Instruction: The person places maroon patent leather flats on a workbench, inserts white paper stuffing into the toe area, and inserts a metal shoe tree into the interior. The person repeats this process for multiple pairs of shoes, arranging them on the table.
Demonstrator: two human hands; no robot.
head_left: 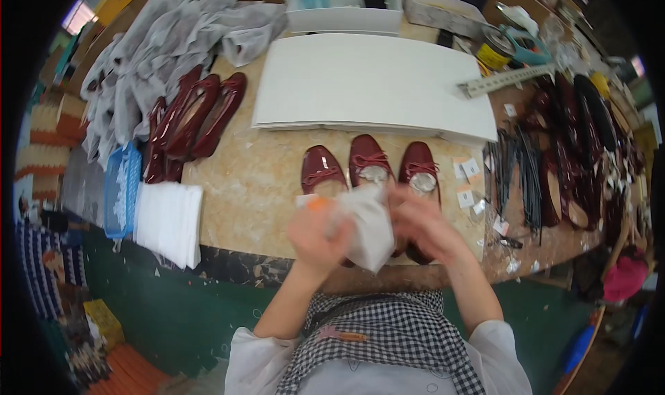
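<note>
In front of me, three dark red patent ballet flats with bows lie toes away on the table: a left one [321,166], a middle one [364,152] and a right one [418,161]. Crumpled white paper [423,182] fills the toe of the right one; the middle one has some too. My left hand [313,239] is closed on a sheet of white tissue paper [370,229], which hangs over the shoes. A blurred orange patch shows by its fingers. My right hand [426,222], smeared by motion, has its fingers stretched beside the paper.
A large white board [374,83] lies beyond the shoes. At left are more red flats [201,114], grey wrapping sheets [166,48], a blue basket [123,187] and a white tissue stack [168,222]. Dark strips [516,177] and piled red shoes [568,132] occupy the right.
</note>
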